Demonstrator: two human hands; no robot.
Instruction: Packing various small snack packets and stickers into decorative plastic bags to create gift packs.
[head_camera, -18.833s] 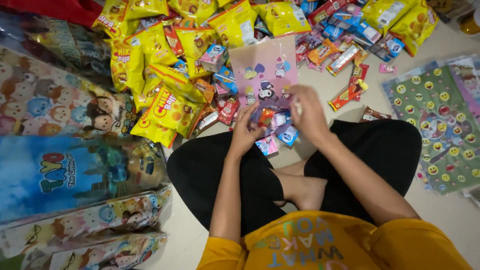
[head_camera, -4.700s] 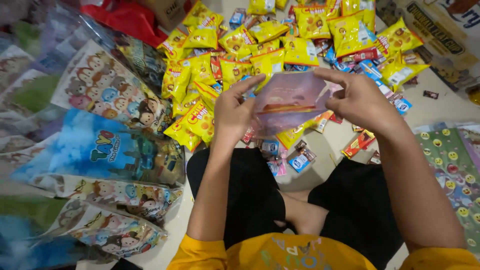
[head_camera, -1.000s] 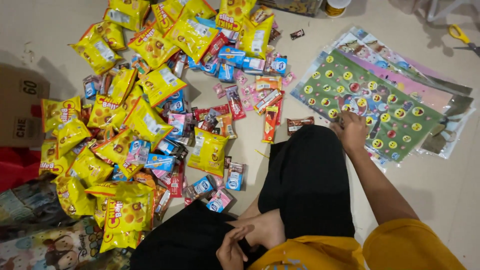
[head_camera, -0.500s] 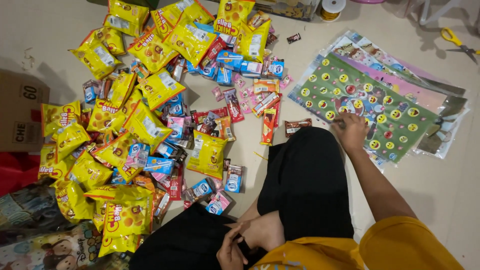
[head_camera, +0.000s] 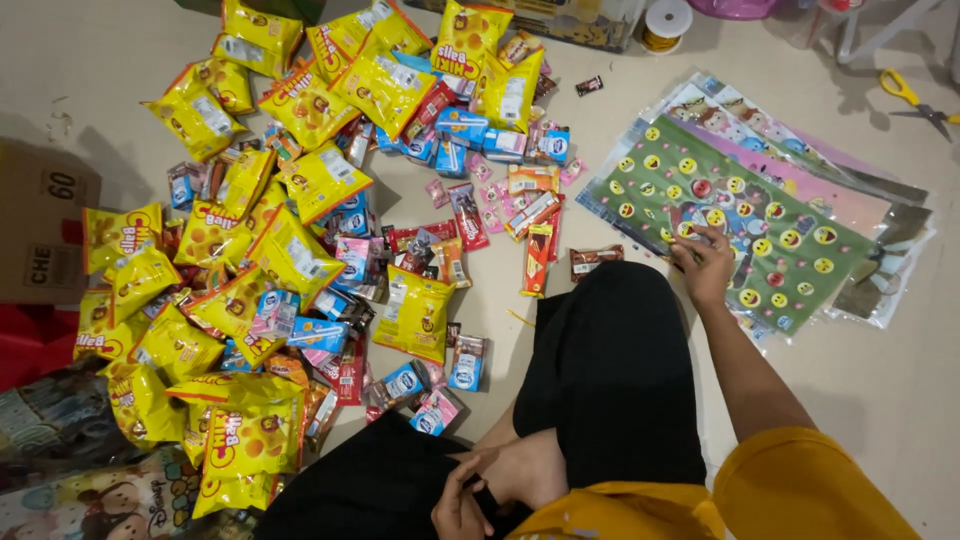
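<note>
Right grip (head_camera: 708, 262) pinches the green smiley bag (head_camera: 760, 235), right of centre. Left grip (head_camera: 462, 500) rests open, bottom centre. Yellow snack packets (head_camera: 290, 250), too many to count, fill the left.

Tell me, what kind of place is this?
Probably a room at home, not a shop. The person sits cross-legged on a bare floor, with yellow snack bags heaped loose and a cardboard box nearby. The right hand rests on a stack of party bags.

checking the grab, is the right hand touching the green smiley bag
Touching: in the head view the right hand has its fingertips pressed on the near edge of the green smiley bag.
</note>
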